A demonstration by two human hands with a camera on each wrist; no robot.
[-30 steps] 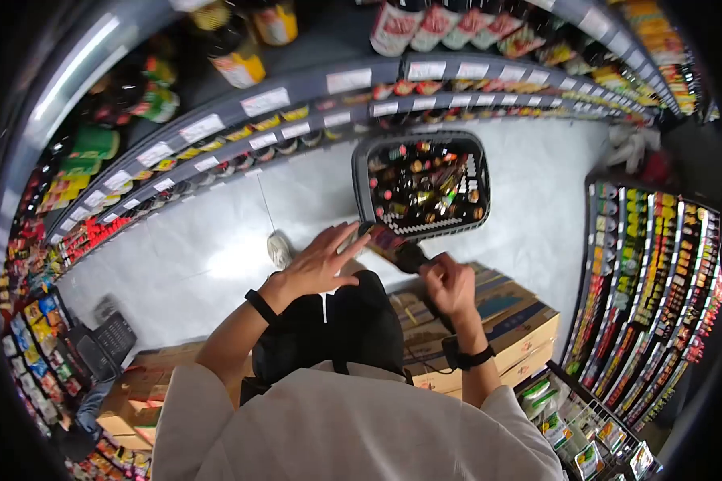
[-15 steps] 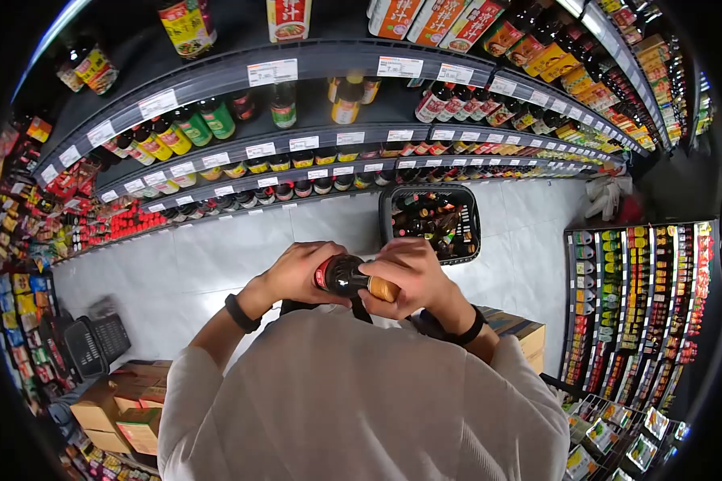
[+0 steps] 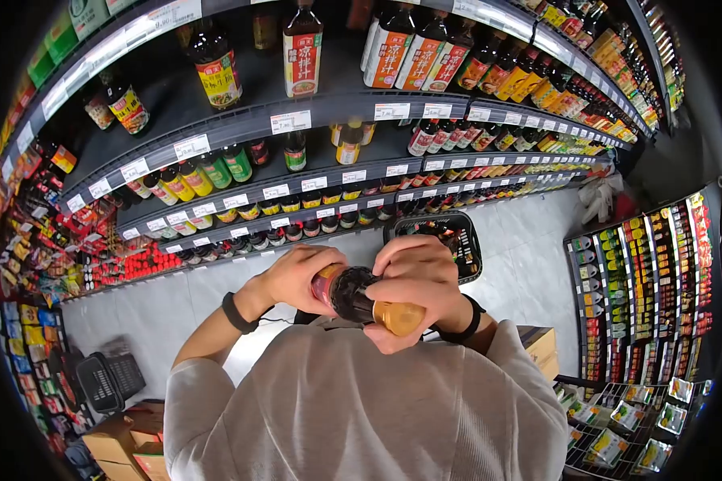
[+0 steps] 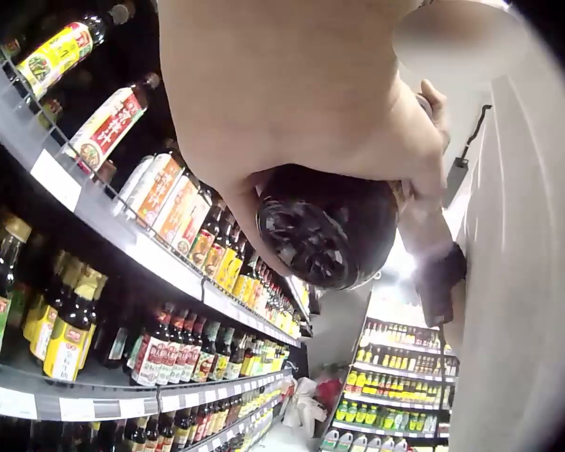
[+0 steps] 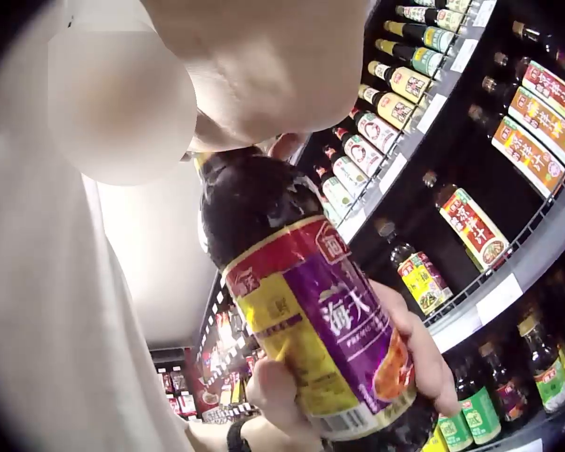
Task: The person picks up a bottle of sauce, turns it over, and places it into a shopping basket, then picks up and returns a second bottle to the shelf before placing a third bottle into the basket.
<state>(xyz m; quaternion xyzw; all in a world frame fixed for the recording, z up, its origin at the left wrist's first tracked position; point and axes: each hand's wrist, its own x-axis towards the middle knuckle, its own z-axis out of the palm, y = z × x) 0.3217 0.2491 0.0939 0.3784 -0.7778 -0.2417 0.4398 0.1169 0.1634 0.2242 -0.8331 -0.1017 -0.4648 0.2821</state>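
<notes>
A dark sauce bottle with a yellow cap is held in front of the chest by both hands. My left hand grips its body near the base. My right hand curls round the neck, just by the cap. In the right wrist view the bottle's purple, yellow and red label faces the camera, with left fingers wrapped about its lower part. The bottle leans, cap end toward the person. The left wrist view shows its dark ridged base sticking out below the left hand.
Beyond the hands, a black shopping basket stands on the floor, partly hidden by the right hand. Long shelves of sauce bottles curve across the front. Stacked baskets and cardboard boxes sit at the left; a wire rack is at the right.
The bottle has come up from beside the basket to the chest. My left hand, spread earlier, now grips its body. The head view has lifted toward the shelves.
</notes>
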